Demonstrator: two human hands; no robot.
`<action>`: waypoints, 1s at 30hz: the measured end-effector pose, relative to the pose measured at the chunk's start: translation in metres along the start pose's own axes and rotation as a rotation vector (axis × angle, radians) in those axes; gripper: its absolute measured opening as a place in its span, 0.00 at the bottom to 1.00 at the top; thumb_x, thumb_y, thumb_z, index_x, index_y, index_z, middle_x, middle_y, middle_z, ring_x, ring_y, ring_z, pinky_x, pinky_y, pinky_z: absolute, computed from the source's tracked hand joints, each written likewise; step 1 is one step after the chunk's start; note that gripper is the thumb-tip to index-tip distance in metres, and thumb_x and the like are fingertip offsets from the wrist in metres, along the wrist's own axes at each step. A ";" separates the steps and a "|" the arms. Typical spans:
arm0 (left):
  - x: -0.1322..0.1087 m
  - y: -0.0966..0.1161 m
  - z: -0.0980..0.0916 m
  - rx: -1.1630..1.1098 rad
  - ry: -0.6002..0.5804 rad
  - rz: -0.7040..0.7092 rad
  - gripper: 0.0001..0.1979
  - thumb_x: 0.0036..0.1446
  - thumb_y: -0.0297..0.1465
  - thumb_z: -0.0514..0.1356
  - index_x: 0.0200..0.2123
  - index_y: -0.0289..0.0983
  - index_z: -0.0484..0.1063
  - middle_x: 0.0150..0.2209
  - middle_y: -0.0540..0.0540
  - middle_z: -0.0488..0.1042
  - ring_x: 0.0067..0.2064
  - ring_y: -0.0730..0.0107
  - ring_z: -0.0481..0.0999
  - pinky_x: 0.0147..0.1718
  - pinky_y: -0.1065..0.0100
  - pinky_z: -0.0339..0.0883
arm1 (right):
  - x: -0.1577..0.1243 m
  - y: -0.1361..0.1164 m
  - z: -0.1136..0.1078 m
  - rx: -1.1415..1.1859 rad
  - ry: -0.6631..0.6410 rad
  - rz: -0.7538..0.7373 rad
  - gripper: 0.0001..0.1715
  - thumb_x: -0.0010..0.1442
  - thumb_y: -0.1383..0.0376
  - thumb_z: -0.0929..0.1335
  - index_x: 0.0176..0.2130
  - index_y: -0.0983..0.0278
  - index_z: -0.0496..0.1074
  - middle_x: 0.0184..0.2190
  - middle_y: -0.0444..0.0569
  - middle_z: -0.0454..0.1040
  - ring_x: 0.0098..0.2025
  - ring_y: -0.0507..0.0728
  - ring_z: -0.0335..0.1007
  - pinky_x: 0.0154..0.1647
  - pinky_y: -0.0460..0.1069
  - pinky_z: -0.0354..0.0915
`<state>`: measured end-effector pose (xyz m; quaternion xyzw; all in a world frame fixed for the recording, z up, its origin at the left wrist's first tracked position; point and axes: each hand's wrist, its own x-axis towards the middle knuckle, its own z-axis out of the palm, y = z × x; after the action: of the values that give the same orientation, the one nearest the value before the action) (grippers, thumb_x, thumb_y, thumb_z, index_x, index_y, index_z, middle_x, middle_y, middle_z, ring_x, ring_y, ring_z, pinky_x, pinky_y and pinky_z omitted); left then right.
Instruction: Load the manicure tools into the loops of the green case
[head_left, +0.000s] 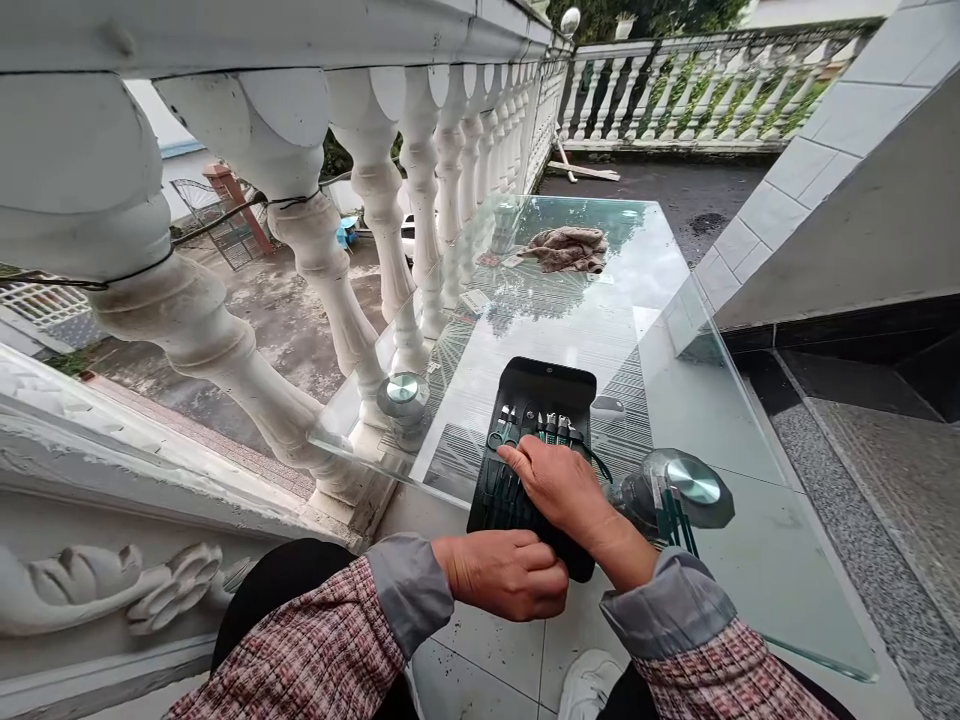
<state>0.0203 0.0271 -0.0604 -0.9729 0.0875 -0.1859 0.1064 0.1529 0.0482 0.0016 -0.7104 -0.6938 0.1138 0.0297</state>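
Note:
A black manicure kit case (pixel 547 375) lies unfolded at the near edge of the glass table (pixel 690 350). Small scissors (pixel 501 432) and several nail clippers (pixel 559 428) sit in its upper part, with more dark green tools in the lower part. Over the middle of the case, my right hand (pixel 566 490) is closed, its thumb pointing left across the tools; what its fingers grip is hidden. Curled into a fist, my left hand (pixel 514 575) is at the case's lower edge, and I cannot see what it holds. Several slim green-handled tools (pixel 675 515) lie right of my right wrist.
A crumpled brown cloth (pixel 568 248) lies at the table's far end. Round metal discs (pixel 694 480) mark the table's supports under the glass. White balusters (pixel 364 190) run along the left; a tiled slanting wall (pixel 795 170) and stone steps (pixel 862 450) stand right.

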 end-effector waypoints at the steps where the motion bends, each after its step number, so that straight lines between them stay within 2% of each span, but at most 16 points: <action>1: 0.000 0.000 0.000 0.000 -0.001 0.002 0.09 0.60 0.27 0.52 0.32 0.35 0.71 0.36 0.45 0.68 0.33 0.72 0.65 0.28 0.68 0.57 | 0.000 -0.001 0.002 0.008 0.022 0.000 0.26 0.63 0.49 0.53 0.33 0.62 0.68 0.27 0.50 0.75 0.28 0.55 0.70 0.25 0.48 0.47; 7: 0.000 -0.001 -0.002 -0.024 0.022 0.008 0.10 0.60 0.25 0.51 0.31 0.35 0.71 0.35 0.46 0.68 0.33 0.71 0.65 0.27 0.67 0.58 | -0.002 -0.003 0.012 0.104 0.157 -0.006 0.17 0.63 0.53 0.58 0.32 0.61 0.65 0.24 0.44 0.73 0.25 0.52 0.68 0.24 0.47 0.45; 13: 0.001 -0.001 -0.004 -0.021 0.007 0.010 0.09 0.60 0.26 0.52 0.31 0.35 0.71 0.36 0.45 0.68 0.33 0.72 0.65 0.28 0.68 0.58 | 0.001 0.001 0.026 0.110 0.201 -0.139 0.10 0.64 0.60 0.58 0.38 0.61 0.65 0.30 0.44 0.75 0.28 0.52 0.71 0.24 0.47 0.48; 17: -0.001 -0.002 -0.004 -0.004 0.018 0.017 0.08 0.60 0.26 0.52 0.33 0.35 0.71 0.38 0.44 0.68 0.34 0.71 0.66 0.29 0.68 0.59 | 0.004 0.004 0.030 0.116 0.231 -0.197 0.09 0.64 0.61 0.59 0.40 0.61 0.65 0.30 0.44 0.76 0.28 0.52 0.72 0.24 0.46 0.50; 22: -0.003 -0.003 -0.003 0.012 0.027 0.033 0.09 0.60 0.26 0.51 0.35 0.36 0.71 0.40 0.44 0.68 0.35 0.71 0.65 0.31 0.68 0.60 | 0.005 0.006 0.031 0.109 0.264 -0.215 0.09 0.63 0.60 0.59 0.37 0.61 0.66 0.27 0.43 0.75 0.26 0.52 0.71 0.23 0.47 0.48; 30: -0.002 -0.002 -0.004 0.024 0.025 0.018 0.08 0.60 0.26 0.52 0.36 0.35 0.71 0.40 0.44 0.68 0.35 0.72 0.65 0.32 0.69 0.61 | 0.002 0.004 0.027 0.213 0.290 -0.217 0.16 0.65 0.60 0.55 0.39 0.61 0.67 0.26 0.43 0.75 0.26 0.52 0.71 0.25 0.46 0.53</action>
<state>0.0169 0.0289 -0.0568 -0.9683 0.0952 -0.1981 0.1185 0.1516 0.0471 -0.0257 -0.6332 -0.7389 0.0792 0.2163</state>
